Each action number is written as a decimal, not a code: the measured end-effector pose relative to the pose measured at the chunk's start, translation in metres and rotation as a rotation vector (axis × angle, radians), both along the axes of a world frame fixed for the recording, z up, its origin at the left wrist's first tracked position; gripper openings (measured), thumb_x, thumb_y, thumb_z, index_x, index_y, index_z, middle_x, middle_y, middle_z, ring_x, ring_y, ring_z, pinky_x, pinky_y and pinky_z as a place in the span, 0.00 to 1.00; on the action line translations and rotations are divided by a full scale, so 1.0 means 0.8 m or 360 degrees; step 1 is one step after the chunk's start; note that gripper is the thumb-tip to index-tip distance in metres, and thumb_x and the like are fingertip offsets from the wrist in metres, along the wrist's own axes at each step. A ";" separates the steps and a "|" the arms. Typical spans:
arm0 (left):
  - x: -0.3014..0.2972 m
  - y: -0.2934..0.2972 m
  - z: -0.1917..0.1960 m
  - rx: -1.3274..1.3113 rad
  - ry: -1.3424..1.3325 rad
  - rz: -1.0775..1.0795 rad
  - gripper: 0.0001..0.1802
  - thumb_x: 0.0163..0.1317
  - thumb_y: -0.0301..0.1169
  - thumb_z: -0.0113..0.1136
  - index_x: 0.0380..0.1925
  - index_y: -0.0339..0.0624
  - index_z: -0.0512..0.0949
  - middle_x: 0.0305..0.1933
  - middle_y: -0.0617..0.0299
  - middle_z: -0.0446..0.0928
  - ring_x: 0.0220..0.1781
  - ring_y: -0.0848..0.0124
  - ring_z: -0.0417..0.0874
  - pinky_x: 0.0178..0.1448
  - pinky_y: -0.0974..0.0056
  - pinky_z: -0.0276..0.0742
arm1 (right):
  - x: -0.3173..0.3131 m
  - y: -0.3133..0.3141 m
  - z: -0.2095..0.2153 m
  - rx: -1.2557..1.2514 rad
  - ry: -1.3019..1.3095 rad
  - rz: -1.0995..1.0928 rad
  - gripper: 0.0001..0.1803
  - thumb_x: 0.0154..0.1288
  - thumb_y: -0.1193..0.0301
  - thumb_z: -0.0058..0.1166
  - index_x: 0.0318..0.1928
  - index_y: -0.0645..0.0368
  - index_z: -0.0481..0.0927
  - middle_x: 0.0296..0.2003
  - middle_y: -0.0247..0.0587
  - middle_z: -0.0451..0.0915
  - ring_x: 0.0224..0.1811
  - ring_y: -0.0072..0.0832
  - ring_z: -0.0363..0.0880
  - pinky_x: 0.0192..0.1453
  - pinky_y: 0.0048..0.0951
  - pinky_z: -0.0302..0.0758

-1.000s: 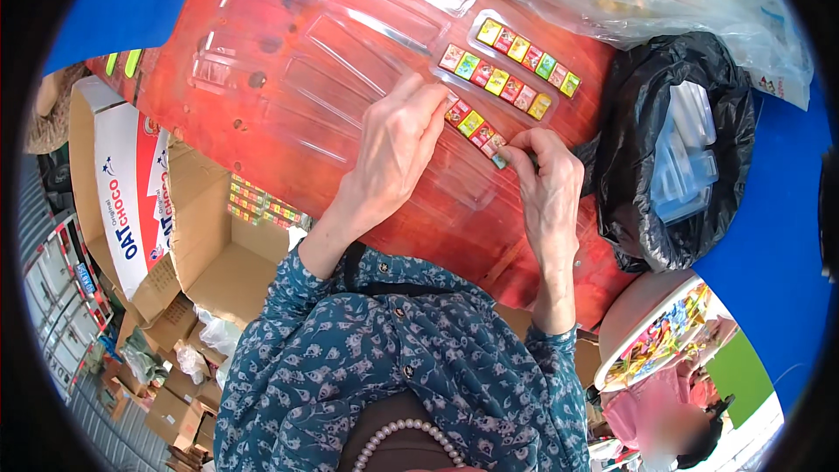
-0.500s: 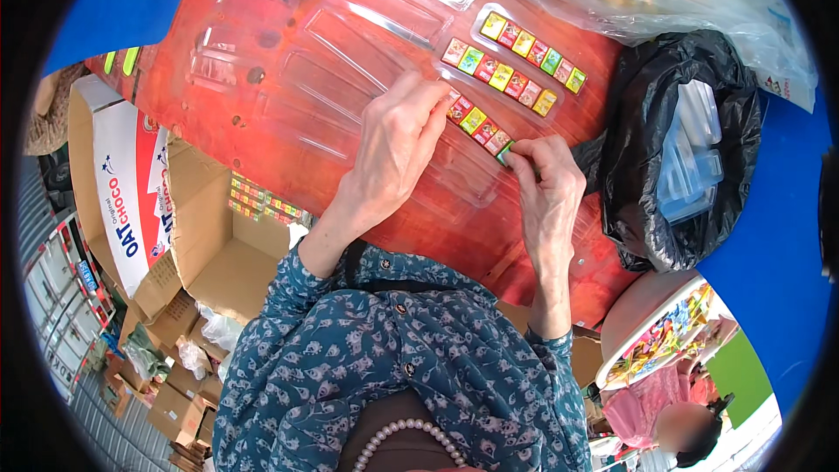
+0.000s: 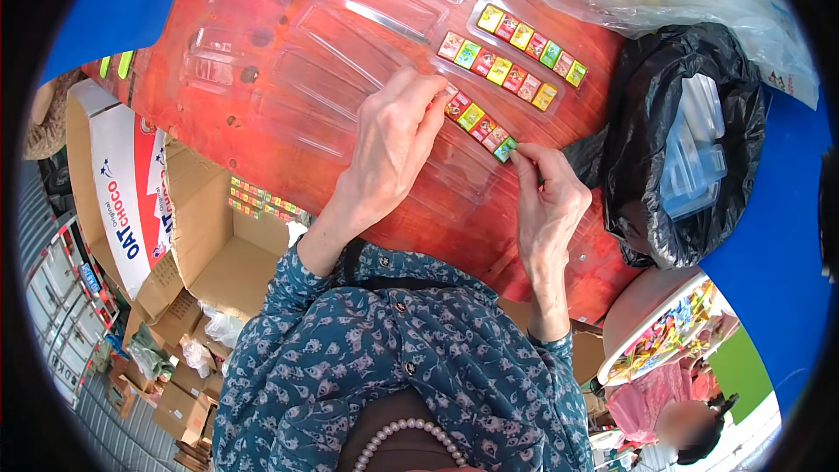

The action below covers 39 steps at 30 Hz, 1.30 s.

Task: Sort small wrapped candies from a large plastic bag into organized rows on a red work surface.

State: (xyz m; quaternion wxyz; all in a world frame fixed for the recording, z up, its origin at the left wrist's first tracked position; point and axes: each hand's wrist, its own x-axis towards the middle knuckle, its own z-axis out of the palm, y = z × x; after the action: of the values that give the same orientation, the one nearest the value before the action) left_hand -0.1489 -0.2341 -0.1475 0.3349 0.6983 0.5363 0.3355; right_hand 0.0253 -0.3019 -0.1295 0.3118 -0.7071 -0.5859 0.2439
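A: Where are the hands now?

B: Both rest on the clear moulded plastic tray (image 3: 350, 61) lying over the red-orange table top (image 3: 262, 135). The left hand (image 3: 393, 144) lies flat, fingers spread and relaxed, its tips pressing on the near row of small coloured square packets (image 3: 476, 120). The right hand (image 3: 546, 201) pinches a green square packet (image 3: 505, 150) between thumb and forefinger, at the row's five-o'clock end.

A: Anything different from a second ago?

B: Little. The near row looks a packet longer, and the right hand has shifted slightly toward five o'clock along it. I judge the row is being filled piece by piece.

A: And the rest?

B: Two full rows of coloured packets (image 3: 516, 52) sit at one o'clock from the hands. A black plastic bag (image 3: 647, 131) with clear plastic lids (image 3: 699, 157) lies at three o'clock; an open cardboard box (image 3: 210, 245) at eight.
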 end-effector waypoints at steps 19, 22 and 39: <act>-0.015 -0.004 0.011 -0.0077 -0.0199 0.0117 0.08 0.55 0.18 0.61 0.36 0.33 0.80 0.32 0.60 0.79 0.30 0.77 0.76 0.33 0.73 0.70 | 0.003 -0.006 0.008 -0.0322 0.0424 -0.0064 0.06 0.66 0.79 0.49 0.41 0.66 0.78 0.32 0.46 0.80 0.35 0.32 0.80 0.43 0.27 0.74; -0.018 -0.004 0.014 -0.0069 -0.0182 0.0148 0.08 0.55 0.18 0.61 0.36 0.33 0.80 0.32 0.60 0.79 0.30 0.77 0.76 0.33 0.73 0.70 | -0.005 -0.001 0.017 -0.0338 0.0357 -0.0009 0.06 0.65 0.79 0.49 0.42 0.66 0.76 0.34 0.48 0.79 0.37 0.36 0.79 0.43 0.29 0.73; -0.079 0.011 0.049 -0.1743 -0.2025 0.0309 0.33 0.73 0.51 0.32 0.51 0.29 0.73 0.46 0.48 0.79 0.43 0.65 0.83 0.44 0.64 0.81 | -0.082 0.078 0.054 -0.0488 0.1464 0.0041 0.06 0.67 0.77 0.50 0.41 0.65 0.79 0.33 0.34 0.79 0.36 0.16 0.74 0.43 0.21 0.71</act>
State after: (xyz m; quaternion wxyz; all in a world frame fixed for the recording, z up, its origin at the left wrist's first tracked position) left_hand -0.2123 -0.2249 -0.1083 0.8340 0.0661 0.3899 0.3847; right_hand -0.0405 -0.2397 -0.0860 0.4278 -0.5565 -0.3533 0.6184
